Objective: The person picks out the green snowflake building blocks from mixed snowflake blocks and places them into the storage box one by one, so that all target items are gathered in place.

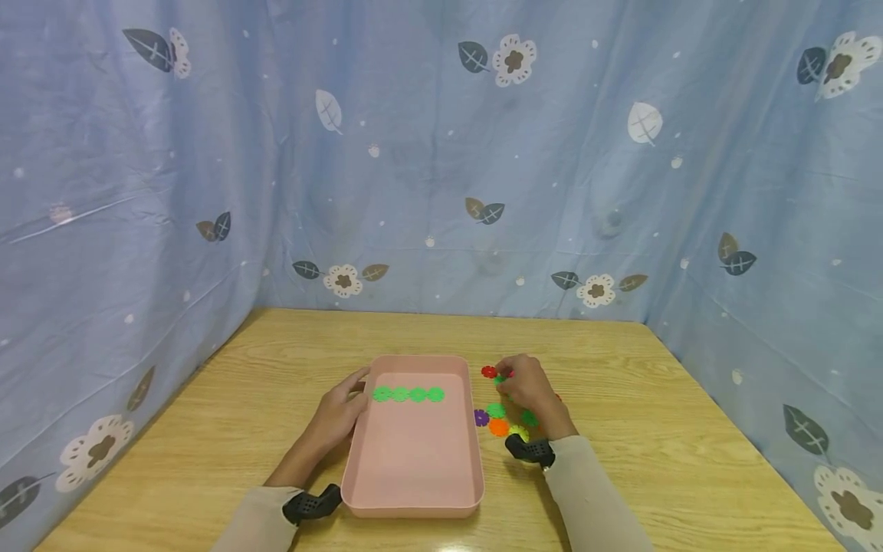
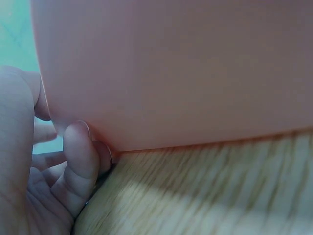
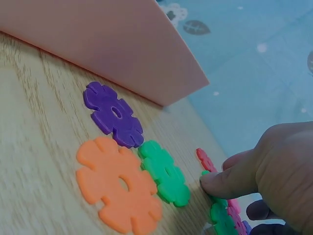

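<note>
A pink tray stands on the table, with a row of green flower-shaped plastic discs across its far part. My left hand grips the tray's left side, thumb at the rim; in the left wrist view its curled fingers lie against the outer wall low down. To the right of the tray, my right hand reaches down over loose discs. Its thumb and forefinger pinch a green disc, partly hidden beneath the fingertips. Close by lies a red disc.
Between tray and right wrist lie a purple disc, an orange disc, a green disc and a yellow disc. More discs are partly hidden under the right hand. A blue patterned curtain hangs behind the wooden table.
</note>
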The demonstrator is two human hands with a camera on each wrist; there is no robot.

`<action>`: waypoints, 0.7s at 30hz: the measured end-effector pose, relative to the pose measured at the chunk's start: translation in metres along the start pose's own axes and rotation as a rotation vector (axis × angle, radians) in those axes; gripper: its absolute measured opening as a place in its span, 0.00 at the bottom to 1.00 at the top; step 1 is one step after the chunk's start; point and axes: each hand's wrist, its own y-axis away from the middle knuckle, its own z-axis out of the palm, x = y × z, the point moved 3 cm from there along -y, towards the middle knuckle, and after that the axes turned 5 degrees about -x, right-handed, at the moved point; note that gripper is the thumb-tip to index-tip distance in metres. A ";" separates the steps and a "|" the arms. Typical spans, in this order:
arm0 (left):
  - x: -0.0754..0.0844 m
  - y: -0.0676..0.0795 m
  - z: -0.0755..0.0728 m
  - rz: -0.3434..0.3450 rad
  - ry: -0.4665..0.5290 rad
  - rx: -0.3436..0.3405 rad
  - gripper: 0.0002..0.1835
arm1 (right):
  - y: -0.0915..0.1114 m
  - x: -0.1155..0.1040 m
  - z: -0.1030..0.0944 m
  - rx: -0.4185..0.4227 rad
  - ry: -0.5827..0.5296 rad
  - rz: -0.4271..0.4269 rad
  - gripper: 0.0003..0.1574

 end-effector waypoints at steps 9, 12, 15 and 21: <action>-0.002 0.001 -0.001 0.012 0.020 -0.021 0.33 | 0.000 -0.001 0.001 -0.041 0.044 -0.023 0.13; -0.001 0.000 -0.001 0.011 0.006 -0.008 0.33 | 0.000 0.000 0.001 -0.043 0.050 -0.017 0.11; 0.000 0.000 -0.001 0.009 0.001 0.001 0.34 | -0.001 0.001 0.002 -0.043 0.047 -0.012 0.10; -0.001 0.000 -0.002 0.006 0.010 -0.006 0.34 | -0.003 0.002 0.004 -0.031 0.033 -0.033 0.10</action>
